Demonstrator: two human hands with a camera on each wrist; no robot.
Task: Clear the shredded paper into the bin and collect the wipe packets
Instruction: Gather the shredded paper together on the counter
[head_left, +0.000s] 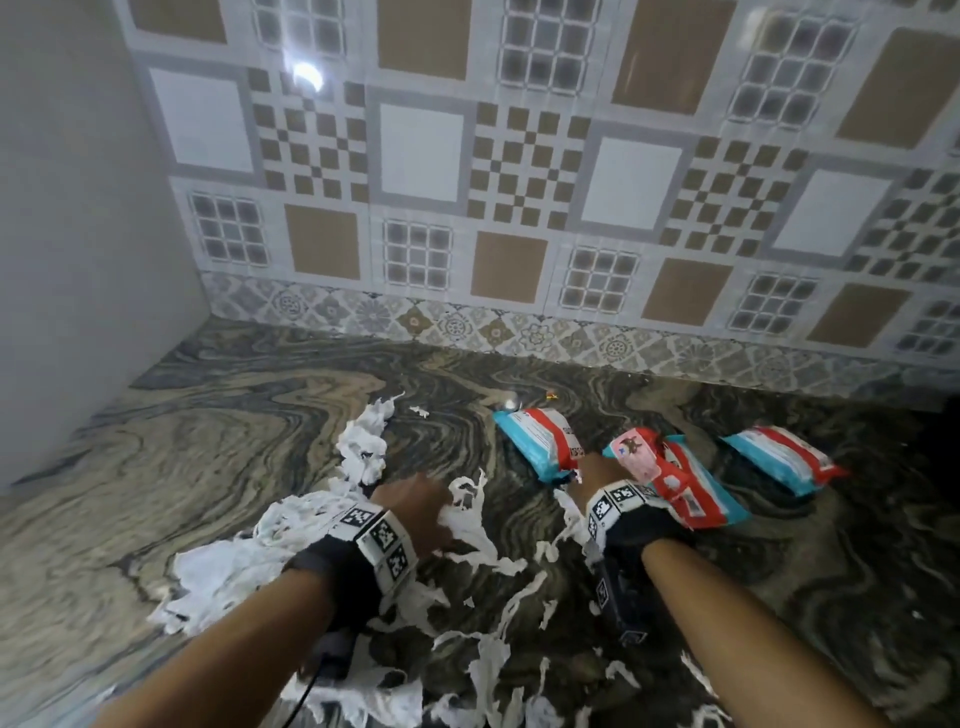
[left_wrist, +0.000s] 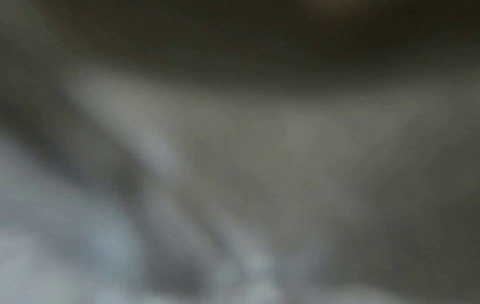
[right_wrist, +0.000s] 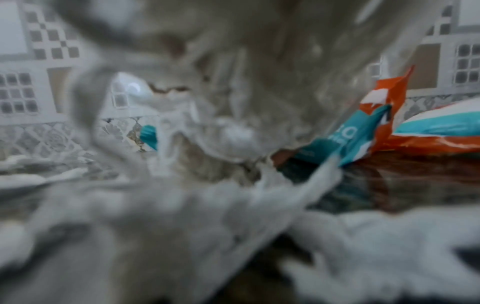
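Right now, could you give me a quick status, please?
Left hand on shredded paper. Right hand low among shreds, grip unclear. Three wipe packets uncollected. No bin visible.

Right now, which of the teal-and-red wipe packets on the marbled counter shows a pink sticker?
The middle teal-and-red wipe packet, beside the right hand, has a pink sticker on its far end. The left packet and right packet show none.

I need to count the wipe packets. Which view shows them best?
The head view: all three wipe packets lie in full on the counter. The right wrist view shows only blurred parts behind paper; the left wrist view is blur.
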